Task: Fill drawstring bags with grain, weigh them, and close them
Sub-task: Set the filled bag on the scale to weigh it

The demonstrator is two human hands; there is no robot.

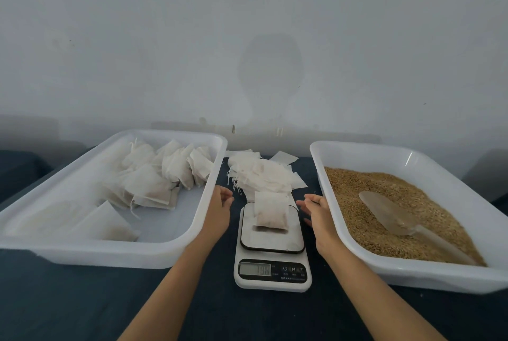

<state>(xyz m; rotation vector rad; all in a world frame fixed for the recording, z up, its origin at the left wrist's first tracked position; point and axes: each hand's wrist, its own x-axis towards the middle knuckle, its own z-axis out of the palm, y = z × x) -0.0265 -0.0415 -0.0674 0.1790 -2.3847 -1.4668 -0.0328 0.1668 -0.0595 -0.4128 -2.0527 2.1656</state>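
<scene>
White gauzy bag on the scale, roughly mid-batch by the look of it

Nearest, the scale (272,255) at the surface's middle carries one filled bag (271,213), with the left hand (218,210) and right hand (319,213) loose-fingered beside it, holding nothing. It looks weighed, not yet cinched. Left tray (115,254) already holds a bunch of filled bags (165,173); right tray (412,272) has plenty of grain (357,197) and the scoop (390,213). Further back, a heap of empty bags (261,173) waits.

A filled bag (271,210) stands on the scale (272,247). The left hand (218,208) at nine o'clock and right hand (319,213) at three hover beside it, fingers relaxed, touching nothing.
</scene>
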